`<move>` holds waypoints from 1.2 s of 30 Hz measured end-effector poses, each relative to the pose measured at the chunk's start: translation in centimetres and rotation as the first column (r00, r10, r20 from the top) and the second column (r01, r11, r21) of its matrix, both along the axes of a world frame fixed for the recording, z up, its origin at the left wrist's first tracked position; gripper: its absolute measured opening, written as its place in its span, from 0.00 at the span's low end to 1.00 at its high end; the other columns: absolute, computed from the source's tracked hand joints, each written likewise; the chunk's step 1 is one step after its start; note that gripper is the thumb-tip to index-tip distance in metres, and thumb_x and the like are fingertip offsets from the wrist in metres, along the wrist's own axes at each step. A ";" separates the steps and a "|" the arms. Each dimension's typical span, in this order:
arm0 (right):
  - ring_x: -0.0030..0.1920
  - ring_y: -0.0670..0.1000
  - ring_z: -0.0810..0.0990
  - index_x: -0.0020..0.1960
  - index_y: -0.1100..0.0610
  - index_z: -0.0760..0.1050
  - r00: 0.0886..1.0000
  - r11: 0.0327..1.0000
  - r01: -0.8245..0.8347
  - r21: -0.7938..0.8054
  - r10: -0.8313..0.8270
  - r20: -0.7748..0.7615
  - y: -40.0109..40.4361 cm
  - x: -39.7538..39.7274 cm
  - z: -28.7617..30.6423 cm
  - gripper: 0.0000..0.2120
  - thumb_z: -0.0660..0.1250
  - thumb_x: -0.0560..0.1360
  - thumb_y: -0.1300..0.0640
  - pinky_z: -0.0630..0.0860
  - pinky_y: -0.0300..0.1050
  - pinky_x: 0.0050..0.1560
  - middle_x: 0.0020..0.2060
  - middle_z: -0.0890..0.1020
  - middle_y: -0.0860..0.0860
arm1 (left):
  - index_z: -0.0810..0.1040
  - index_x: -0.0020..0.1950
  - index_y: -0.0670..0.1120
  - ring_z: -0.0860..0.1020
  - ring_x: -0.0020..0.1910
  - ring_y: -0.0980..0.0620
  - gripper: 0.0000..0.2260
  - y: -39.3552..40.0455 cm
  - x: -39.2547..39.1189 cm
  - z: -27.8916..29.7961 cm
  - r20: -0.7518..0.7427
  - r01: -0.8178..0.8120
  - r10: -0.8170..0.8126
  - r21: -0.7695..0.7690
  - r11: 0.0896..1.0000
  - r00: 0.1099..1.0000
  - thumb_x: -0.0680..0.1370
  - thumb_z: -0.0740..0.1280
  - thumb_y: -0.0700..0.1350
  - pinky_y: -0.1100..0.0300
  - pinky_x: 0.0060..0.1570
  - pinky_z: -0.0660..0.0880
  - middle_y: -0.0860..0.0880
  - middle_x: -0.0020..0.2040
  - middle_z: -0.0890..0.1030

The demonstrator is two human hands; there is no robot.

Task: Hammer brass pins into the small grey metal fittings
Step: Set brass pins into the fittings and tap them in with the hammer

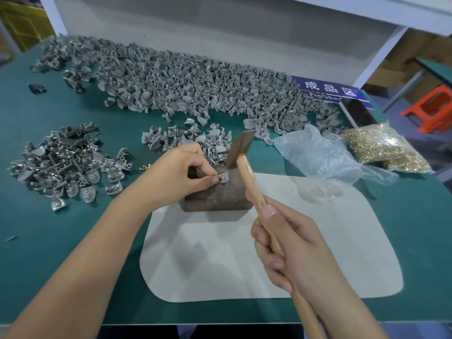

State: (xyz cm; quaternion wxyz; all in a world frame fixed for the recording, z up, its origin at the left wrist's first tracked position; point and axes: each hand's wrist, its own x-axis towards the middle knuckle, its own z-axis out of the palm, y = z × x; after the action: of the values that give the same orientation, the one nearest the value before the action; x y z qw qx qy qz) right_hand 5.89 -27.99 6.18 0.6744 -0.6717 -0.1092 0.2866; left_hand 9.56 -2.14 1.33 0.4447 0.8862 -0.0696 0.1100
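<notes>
On the left lies a small heap [66,162] of fittings, some with a pin in, so I judge these done. The left hand [178,172] pinches a pin [221,177] in a fitting [223,178] on the block [217,194]. The big heap [195,81] behind waits. The right hand [293,245] grips the hammer [241,149], raised just above. The fingers are close to the strike; the pad [318,241] gives free room.

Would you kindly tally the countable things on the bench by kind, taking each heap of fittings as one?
Hammers: 1
Metal blocks: 1
Grey mats: 1
Heaps of grey fittings: 3 (back, middle, left)
Bags of brass pins: 1
Empty clear bags: 1
Blue signs: 1
Total: 9
</notes>
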 end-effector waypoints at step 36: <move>0.24 0.45 0.62 0.60 0.48 0.83 1.000 0.997 -0.017 0.081 0.018 -0.014 0.3 -0.5 1.3 0.14 0.63 0.81 0.46 0.63 0.33 0.21 0.33 0.71 0.48 | 0.84 0.39 0.56 0.79 0.42 0.54 0.06 0.2 0.0 -0.2 -0.023 -0.003 0.003 -0.001 1.000 1.000 0.75 0.77 0.48 0.65 0.44 0.72 0.54 0.42 0.76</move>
State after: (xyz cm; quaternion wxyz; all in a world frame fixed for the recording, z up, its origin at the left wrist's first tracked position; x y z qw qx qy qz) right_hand 5.36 -27.67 7.45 0.6992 -0.6409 -0.1215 0.2926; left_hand 9.56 -1.98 1.17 0.4457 0.8873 -0.0631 0.1006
